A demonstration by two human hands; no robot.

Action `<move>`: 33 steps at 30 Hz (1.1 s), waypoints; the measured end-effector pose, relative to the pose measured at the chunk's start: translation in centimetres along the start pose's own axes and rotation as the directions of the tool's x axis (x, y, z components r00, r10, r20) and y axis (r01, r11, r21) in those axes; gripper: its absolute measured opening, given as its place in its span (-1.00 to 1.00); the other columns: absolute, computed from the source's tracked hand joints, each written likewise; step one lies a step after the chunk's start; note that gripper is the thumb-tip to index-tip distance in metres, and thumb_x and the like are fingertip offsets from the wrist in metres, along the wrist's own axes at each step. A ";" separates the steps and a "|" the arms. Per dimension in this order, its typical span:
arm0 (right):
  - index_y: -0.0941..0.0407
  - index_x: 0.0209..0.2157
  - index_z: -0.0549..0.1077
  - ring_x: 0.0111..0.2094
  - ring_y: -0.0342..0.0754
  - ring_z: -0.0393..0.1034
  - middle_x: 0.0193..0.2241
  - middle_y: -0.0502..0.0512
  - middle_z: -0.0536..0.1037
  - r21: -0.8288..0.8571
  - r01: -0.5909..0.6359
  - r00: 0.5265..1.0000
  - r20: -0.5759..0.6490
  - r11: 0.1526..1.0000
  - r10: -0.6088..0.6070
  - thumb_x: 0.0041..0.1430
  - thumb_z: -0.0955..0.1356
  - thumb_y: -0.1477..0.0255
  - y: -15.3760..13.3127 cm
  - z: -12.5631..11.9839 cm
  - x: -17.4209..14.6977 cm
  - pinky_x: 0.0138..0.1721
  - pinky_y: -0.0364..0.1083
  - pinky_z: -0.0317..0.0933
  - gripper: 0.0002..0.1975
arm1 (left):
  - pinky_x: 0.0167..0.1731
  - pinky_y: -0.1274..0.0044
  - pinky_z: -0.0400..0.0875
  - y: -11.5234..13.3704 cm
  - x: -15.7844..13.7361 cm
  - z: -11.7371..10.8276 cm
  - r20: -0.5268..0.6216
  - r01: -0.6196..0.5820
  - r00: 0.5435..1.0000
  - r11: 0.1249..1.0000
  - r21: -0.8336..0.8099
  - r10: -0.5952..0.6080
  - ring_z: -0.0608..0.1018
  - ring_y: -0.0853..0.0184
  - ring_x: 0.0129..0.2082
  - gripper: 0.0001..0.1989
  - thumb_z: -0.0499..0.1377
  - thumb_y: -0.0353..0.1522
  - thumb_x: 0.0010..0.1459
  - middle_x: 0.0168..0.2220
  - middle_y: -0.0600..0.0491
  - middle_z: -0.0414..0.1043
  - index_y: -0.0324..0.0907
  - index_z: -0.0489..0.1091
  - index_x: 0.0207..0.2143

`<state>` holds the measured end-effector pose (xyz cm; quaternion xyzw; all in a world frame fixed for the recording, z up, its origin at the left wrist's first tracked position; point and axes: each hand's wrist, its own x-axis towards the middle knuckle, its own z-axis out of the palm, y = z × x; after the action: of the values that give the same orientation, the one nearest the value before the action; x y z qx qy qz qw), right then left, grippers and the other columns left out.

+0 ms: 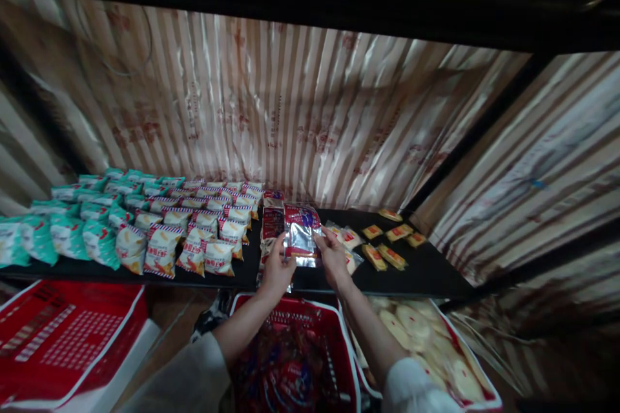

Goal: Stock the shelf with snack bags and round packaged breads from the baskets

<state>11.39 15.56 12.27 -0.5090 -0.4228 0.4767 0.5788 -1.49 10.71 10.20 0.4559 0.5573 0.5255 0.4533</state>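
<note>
Left hand (pixel 277 266) and right hand (pixel 332 253) both gripping red-and-silver snack packet (pixel 301 234), print unreadable, above black shelf (pixel 426 271)

Both forearms enter from the bottom edge of the head view. Left hand (pixel 277 269) bare: no glove, ring or watch visible. Right hand (pixel 332 257) likewise bare, wrist uncovered. Left sleeve (pixel 186 379): pale, off-white or light grey cloth, loose cut, soft folds, pushed back so the forearm is exposed. Right sleeve (pixel 420 390): same pale fabric, cuff rounded and bunched, only a short part in frame. No printing, buttons or seams resolvable; lower frame dim and slightly blurred.
</note>
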 end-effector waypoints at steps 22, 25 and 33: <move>0.05 0.05 0.35 -0.28 -0.07 0.44 -0.30 0.03 0.56 -0.791 0.050 0.999 0.050 0.609 -0.018 0.12 0.26 0.35 5.4 7.0 13.0 -0.30 -0.15 0.23 -0.57 | -0.03 0.40 0.25 0.5 11.8 -1.4 -0.180 0.120 0.984 0.787 0.605 -0.011 0.38 0.05 0.03 -0.54 0.05 -0.41 0.07 -0.01 -0.22 0.38 -0.29 0.35 0.05; 0.01 0.01 0.39 -0.23 -0.03 0.45 -0.25 0.05 0.56 -0.851 0.083 0.995 0.097 0.519 0.001 0.15 0.23 0.36 5.5 7.1 12.7 -0.28 -0.14 0.23 -0.62 | -0.04 0.41 0.25 0.2 11.5 -1.5 -0.174 0.127 0.985 0.762 0.635 -0.018 0.37 0.05 0.03 -0.56 0.03 -0.43 0.07 -0.03 -0.23 0.38 -0.31 0.38 0.02; 0.05 -0.06 0.47 -0.19 -0.07 0.44 -0.16 0.15 0.51 -0.934 0.105 0.993 0.119 0.342 0.020 0.17 0.21 0.38 5.3 7.9 11.8 -0.22 -0.19 0.22 -0.66 | 0.00 0.42 0.21 -0.6 11.5 -1.5 -0.184 0.156 0.982 0.714 0.682 -0.039 0.37 0.11 0.01 -0.61 0.02 -0.41 0.09 -0.05 -0.19 0.40 -0.30 0.42 -0.04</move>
<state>5.30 28.80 8.03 -0.7108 -0.6633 0.1600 0.1707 -5.00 21.71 9.38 0.5198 0.7702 0.2878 0.2317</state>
